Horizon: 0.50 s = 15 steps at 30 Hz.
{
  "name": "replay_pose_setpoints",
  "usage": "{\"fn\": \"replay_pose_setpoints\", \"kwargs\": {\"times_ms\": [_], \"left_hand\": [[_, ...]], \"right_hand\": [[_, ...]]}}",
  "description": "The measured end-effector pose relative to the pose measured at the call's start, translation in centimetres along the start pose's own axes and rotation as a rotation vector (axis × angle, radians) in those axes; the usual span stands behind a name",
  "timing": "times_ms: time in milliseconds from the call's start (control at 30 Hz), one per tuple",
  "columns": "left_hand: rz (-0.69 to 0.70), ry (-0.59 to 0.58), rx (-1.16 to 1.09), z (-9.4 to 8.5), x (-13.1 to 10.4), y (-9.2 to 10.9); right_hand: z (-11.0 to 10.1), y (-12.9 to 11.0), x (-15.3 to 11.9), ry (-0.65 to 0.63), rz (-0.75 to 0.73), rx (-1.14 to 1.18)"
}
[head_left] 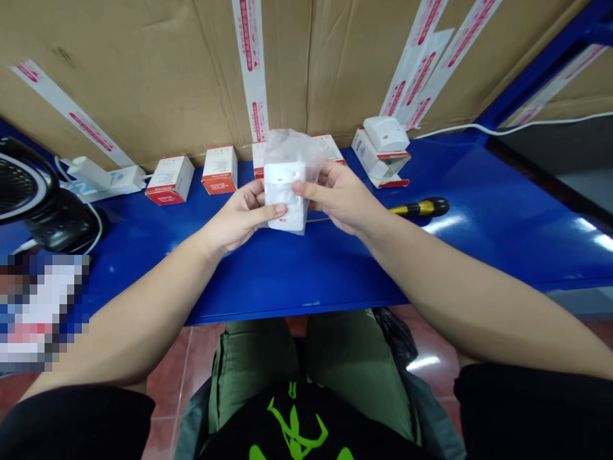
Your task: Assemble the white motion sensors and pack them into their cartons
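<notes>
A small white plastic device [286, 191] in a clear plastic bag [282, 145] is held upright above the blue table. My left hand [244, 214] grips its left side, thumb across the lower front. On the right side, my right hand [338, 197] pinches the bag and device, its thumb over the upper front. Behind the bag stand two partly hidden small boxes, of which the right one [331, 148] shows a white top. A screwdriver [421, 207] with a yellow and black handle lies beyond my right wrist, its thin shaft running behind that hand.
Red-and-white boxes [170, 179] [219, 169] stand along the back. An opened box [380, 156] carries another white device [385, 133] on top. At left are a power strip [117, 180] and a black fan [43, 198]. Cardboard [158, 76] walls the blue table's [306, 281] rear.
</notes>
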<state>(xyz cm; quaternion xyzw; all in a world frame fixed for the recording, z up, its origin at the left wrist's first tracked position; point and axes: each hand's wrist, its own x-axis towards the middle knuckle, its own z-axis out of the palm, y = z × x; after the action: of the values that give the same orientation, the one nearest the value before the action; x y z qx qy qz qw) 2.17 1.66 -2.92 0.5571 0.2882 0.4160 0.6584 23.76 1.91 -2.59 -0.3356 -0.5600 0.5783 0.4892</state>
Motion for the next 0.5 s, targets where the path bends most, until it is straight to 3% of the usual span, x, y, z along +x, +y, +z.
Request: {"fn": "replay_pose_setpoints", "kwargs": {"times_ms": [200, 500], "left_hand": [[0.049, 0.069, -0.026, -0.07, 0.16, -0.06], [0.117, 0.086, 0.044, 0.13, 0.16, -0.22]], "right_hand": [[0.14, 0.03, -0.21, -0.103, 0.069, -0.029], [0.18, 0.15, -0.31, -0.082, 0.036, -0.049]]}}
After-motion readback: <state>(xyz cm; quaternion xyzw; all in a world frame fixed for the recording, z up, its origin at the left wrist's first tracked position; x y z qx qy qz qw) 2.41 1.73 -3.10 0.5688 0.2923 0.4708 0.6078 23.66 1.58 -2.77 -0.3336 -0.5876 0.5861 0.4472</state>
